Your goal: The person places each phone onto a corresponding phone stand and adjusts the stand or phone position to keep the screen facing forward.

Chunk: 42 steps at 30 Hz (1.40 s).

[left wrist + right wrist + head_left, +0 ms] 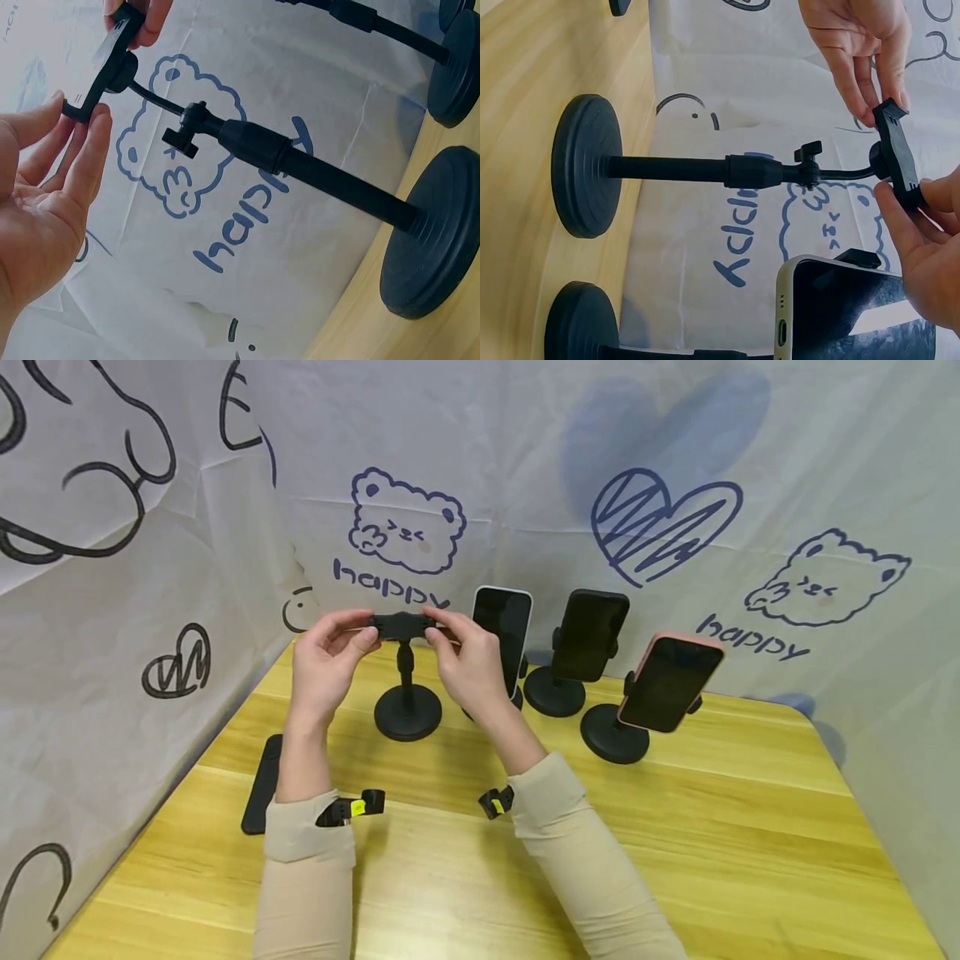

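Observation:
A black phone stand (406,668) with a round base stands on the table, its clamp head at the top bare of any phone. My left hand (322,664) pinches one end of the clamp (101,67) between thumb and fingers. The other end is pinched by my right hand (471,662), fingertips around the clamp's edge in the right wrist view. Below the clamp, the thin neck, a small knob (181,141) and the pole (682,168) run down to the base (586,166).
Right of my hands stand more stands holding phones: a white-edged phone (504,627), a black phone (591,635) and a pink-edged phone (670,683). A dark phone (262,787) lies by my left forearm at the table's left edge. Drawn-on white cloth (510,460) hangs behind.

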### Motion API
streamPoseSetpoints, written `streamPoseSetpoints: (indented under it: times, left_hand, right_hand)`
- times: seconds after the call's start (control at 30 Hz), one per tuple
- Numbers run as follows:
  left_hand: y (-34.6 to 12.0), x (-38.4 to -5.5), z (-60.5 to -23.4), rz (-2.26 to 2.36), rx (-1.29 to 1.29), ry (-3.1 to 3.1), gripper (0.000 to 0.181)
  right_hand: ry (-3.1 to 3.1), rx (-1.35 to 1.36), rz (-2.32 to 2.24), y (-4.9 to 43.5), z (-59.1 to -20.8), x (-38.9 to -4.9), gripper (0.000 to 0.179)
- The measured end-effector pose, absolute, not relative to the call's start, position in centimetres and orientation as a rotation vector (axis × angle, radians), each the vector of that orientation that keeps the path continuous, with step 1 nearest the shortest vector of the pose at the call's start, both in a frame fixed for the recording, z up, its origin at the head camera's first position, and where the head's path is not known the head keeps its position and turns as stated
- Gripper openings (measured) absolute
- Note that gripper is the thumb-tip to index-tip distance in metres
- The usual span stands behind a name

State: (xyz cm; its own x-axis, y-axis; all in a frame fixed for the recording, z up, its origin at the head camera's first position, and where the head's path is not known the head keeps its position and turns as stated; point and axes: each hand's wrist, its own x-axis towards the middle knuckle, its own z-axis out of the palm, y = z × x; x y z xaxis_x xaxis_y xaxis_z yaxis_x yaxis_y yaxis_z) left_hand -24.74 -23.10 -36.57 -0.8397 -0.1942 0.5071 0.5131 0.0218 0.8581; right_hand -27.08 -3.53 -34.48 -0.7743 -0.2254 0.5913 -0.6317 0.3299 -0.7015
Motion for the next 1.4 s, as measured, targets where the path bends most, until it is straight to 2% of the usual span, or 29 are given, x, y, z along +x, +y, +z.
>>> streamPoseSetpoints:
  times: [0.43,0.73,0.87,1.17,1.4]
  left_hand:
    - [-22.3,-24.6,-36.1,-1.835,-0.221,-1.827,0.031]
    - [-23.1,-23.3,-36.2,-1.508,-0.125,-2.252,0.046]
    - [-25.1,-21.7,-37.2,-1.278,-0.062,-2.528,0.059]
    - [-29.6,-20.0,-40.2,-0.750,0.104,-3.125,0.108]
    - [-30.8,-18.8,-41.9,-0.388,0.122,-3.421,0.117]
  right_hand:
    - [-2.185,0.759,1.486,-3.5,-34.7,-27.2,0.033]
    - [-2.191,0.756,1.485,-3.4,-34.0,-27.6,0.034]
    - [-2.214,0.751,1.509,-3.5,-34.3,-27.2,0.034]
    - [-2.218,0.731,1.509,-3.6,-34.4,-27.0,0.034]
    - [-2.230,0.734,1.516,-3.7,-34.3,-26.8,0.034]
